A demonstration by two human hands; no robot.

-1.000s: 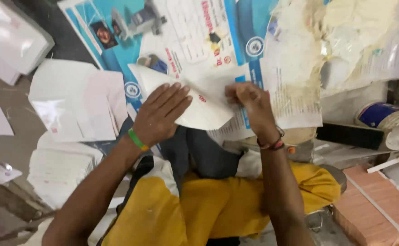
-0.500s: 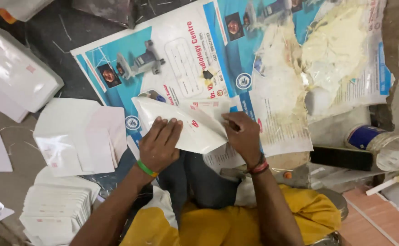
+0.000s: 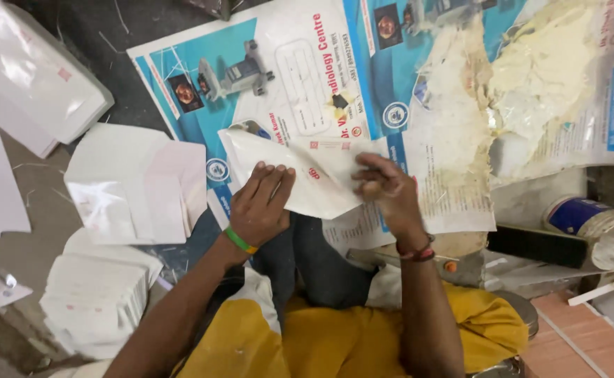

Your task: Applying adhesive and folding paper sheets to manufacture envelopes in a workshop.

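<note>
A white glossy paper envelope (image 3: 307,175) with small red print lies folded over a blue and white printed poster (image 3: 300,63) on the floor. My left hand (image 3: 261,206), with a green wristband, presses flat on the envelope's lower left part. My right hand (image 3: 384,185), wearing dark red wrist bands, pinches its right edge with closed fingers. Both hands hold the same piece above my knees.
A loose pile of white envelopes (image 3: 135,182) lies to the left, with a neat stack (image 3: 93,297) below it and more white sheets (image 3: 26,84) at far left. A glue-smeared area (image 3: 531,84) covers the poster's right side. A tin can (image 3: 587,224) lies at right.
The view has shifted so the poster and hands sit lower in the frame. My hands have drawn closer together on the envelope, the right hand now closing over its right edge.
</note>
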